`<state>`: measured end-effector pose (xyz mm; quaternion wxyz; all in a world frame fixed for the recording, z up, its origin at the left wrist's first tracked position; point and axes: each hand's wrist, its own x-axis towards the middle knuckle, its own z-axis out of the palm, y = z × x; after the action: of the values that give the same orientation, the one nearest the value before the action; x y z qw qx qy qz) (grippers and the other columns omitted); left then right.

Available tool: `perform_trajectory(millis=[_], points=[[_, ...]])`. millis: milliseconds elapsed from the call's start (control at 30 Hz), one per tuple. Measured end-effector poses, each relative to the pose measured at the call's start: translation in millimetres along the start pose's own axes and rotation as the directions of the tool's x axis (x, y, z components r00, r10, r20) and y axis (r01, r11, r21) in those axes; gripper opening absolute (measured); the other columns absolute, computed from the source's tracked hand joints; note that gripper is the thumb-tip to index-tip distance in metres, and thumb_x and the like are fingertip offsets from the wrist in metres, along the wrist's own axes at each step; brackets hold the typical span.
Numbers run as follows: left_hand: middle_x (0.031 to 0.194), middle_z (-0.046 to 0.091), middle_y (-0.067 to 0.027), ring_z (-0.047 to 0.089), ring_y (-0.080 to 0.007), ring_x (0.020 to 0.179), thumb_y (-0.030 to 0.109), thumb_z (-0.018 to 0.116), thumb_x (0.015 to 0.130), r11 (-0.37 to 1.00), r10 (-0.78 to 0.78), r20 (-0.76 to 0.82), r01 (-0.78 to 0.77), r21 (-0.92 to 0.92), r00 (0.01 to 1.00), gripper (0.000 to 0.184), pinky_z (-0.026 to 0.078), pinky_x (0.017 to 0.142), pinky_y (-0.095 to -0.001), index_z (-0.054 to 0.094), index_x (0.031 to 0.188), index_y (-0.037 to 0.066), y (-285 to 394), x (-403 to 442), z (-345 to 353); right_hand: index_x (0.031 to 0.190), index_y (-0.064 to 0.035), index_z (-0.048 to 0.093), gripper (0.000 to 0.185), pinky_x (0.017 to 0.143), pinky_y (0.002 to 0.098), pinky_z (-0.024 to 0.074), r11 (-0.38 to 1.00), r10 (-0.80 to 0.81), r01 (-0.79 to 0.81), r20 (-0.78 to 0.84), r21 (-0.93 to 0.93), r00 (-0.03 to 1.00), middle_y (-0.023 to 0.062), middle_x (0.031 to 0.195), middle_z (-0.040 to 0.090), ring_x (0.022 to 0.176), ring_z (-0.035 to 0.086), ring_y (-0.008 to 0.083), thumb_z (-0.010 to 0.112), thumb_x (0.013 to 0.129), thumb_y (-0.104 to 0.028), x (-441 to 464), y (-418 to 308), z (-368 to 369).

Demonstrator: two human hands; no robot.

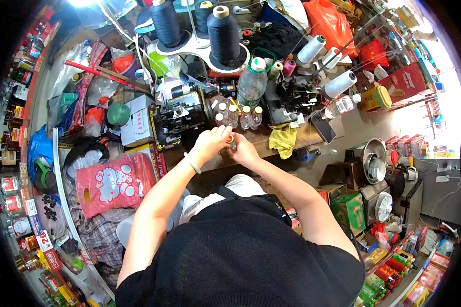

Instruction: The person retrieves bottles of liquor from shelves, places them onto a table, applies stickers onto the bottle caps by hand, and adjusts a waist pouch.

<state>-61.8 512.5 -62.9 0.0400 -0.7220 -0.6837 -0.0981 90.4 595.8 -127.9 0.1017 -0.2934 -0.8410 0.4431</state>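
Both hands meet at the near edge of the wooden worktop (pixel 261 139). Between them is a small bottle (pixel 230 138) with a reddish-orange top. My left hand (pixel 210 143) has its fingers closed at the bottle's top. My right hand (pixel 245 150) wraps round the bottle's side, hiding part of it. Just beyond stand several small clear bottles (pixel 246 118) with pale yellow caps, close together. A large clear bottle (pixel 252 84) with a white cap and green handle stands behind them. A yellow cloth (pixel 283 140) lies to the right, over the worktop's edge.
Black sewing machines (pixel 182 118) flank the bottles. Large dark thread cones (pixel 224 38) stand on a white holder behind. A phone (pixel 323 127) rests at the right edge. A pink bag (pixel 112 183) and a white box (pixel 137 121) are at the left.
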Motion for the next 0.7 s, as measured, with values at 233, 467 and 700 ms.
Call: perform_trajectory(millis=[233, 467, 700], points=[[0.088, 0.053, -0.0021, 0.064, -0.0170, 0.081, 0.033, 0.077, 0.073, 0.996, -0.092, 0.012, 0.091, 0.021, 0.996, 0.046, 0.055, 0.059, -0.0281, 0.052, 0.104, 0.011, -21, -22, 12, 0.125, 0.0006, 0.049, 0.052, 0.085, 0.0478, 0.0515, 0.997, -0.070, 0.071, -0.056, 0.018, 0.996, 0.0252, 0.116, 0.059, 0.104, 0.061, 0.0427, 0.072, 0.081, -0.016, 11, -4, 18], [0.107, 0.056, -0.0051, 0.064, -0.0219, 0.094, 0.023, 0.080, 0.071, 0.963, -0.244, 0.062, 0.249, -0.103, 0.968, 0.053, 0.056, 0.069, -0.0321, 0.052, 0.113, 0.009, -16, -35, -5, 0.123, 0.0035, 0.047, 0.052, 0.092, 0.0434, 0.0491, 0.985, -0.051, 0.066, -0.100, 0.158, 0.994, 0.0258, 0.114, 0.058, 0.108, 0.059, 0.0408, 0.073, 0.082, -0.015, 17, 5, 42], [0.105, 0.051, -0.0059, 0.062, -0.0215, 0.096, 0.019, 0.081, 0.070, 0.958, -0.272, 0.108, 0.280, -0.068, 0.956, 0.054, 0.057, 0.069, -0.0319, 0.051, 0.113, 0.008, -12, -39, -11, 0.122, 0.0037, 0.048, 0.053, 0.090, 0.0443, 0.0495, 0.971, 0.048, -0.039, -0.031, 0.236, 0.998, 0.0253, 0.114, 0.058, 0.104, 0.059, 0.0415, 0.075, 0.080, -0.014, 14, 8, 43]])
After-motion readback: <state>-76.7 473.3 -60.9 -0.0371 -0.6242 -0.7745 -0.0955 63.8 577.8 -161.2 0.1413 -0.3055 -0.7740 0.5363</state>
